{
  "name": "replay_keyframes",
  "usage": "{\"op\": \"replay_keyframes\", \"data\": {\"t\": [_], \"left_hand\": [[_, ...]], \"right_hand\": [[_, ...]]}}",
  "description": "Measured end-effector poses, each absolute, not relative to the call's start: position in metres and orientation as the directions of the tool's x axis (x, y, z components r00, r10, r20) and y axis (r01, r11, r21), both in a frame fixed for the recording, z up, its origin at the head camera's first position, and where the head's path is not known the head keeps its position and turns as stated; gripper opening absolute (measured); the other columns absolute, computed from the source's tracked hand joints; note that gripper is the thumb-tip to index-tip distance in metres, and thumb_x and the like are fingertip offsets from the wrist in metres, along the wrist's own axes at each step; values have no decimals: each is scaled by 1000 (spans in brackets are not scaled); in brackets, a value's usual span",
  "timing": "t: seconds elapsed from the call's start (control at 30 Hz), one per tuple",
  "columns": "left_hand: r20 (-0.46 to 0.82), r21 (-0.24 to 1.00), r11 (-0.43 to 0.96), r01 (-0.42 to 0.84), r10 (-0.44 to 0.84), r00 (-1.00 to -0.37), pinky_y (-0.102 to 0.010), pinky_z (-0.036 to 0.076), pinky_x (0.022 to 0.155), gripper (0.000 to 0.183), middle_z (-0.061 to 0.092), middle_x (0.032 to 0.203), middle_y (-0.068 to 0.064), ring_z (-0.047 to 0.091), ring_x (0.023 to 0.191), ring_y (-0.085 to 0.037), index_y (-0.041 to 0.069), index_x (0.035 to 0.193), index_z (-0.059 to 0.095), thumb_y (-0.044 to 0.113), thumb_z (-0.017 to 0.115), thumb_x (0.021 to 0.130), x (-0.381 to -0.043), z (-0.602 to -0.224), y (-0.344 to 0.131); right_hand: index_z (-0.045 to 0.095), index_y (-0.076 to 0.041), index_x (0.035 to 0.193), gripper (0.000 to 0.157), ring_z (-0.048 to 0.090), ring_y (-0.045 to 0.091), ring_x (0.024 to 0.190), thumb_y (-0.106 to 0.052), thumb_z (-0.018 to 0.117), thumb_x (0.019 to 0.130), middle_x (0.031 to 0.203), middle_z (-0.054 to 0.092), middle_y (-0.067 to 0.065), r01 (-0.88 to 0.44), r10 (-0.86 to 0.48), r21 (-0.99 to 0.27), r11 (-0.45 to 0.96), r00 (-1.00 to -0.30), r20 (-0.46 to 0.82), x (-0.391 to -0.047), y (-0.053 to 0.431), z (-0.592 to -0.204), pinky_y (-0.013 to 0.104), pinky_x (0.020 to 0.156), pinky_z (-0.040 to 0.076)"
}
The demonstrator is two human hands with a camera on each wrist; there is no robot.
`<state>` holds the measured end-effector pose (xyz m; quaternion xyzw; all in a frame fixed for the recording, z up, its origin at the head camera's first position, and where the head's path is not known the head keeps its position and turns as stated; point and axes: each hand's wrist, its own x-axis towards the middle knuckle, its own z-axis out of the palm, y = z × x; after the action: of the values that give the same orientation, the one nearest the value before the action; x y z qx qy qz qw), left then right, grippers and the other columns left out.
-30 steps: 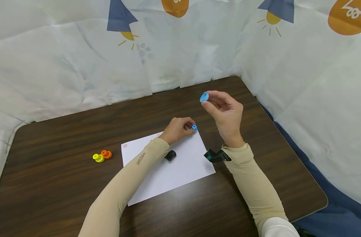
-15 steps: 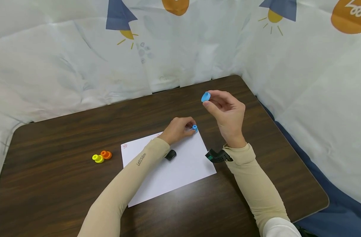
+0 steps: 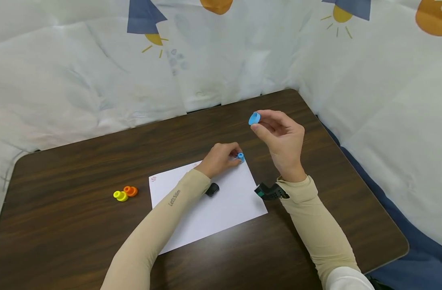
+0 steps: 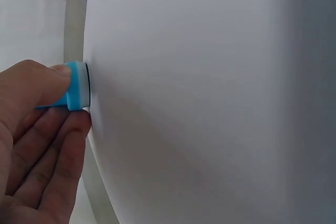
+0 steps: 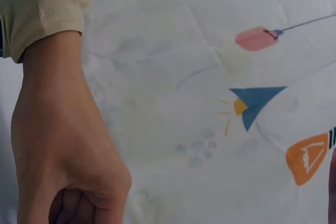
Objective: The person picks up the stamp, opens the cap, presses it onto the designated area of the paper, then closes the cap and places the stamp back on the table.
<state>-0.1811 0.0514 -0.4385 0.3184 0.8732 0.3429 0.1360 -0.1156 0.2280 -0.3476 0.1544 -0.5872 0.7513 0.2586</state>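
On the dark bench, mid-frame, the left hand pinches a blue stamp, likely light and stiff, best held by its stem; upper right-of-centre, the right hand pinches a cap.

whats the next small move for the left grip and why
Probably ease the blue stamp straight up: the left grip pinches it with the base at or very near a corner of the paper, hiding any print there, while the right grip holds the blue cap apart from it.

Behind the dark tabletop we see printed white cloth; past the tabletop's right edge, blue fabric.
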Motion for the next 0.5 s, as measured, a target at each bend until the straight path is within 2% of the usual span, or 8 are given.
{"op": "replay_keyframes", "data": {"t": [0.17,0.5], "left_hand": [[-29,678,576,457,642,-767,-33,61,96,19,76,105,-5,70,100,-19,9,109,70,16,78,93,-178,-438,55],[-54,652,616,441,618,-784,-32,61,94,17,76,105,-6,70,98,-18,9,108,69,16,77,94,-177,-439,63]], "right_hand": [[79,-5,107,25,77,12,90,5,81,84,102,79,0,-571,214,-797,-197,-819,533,-115,231,-348,26,87,64],[77,2,108,25,76,12,91,8,79,84,102,79,0,-554,218,-811,-187,-829,515,-117,233,-353,26,88,64]]}}
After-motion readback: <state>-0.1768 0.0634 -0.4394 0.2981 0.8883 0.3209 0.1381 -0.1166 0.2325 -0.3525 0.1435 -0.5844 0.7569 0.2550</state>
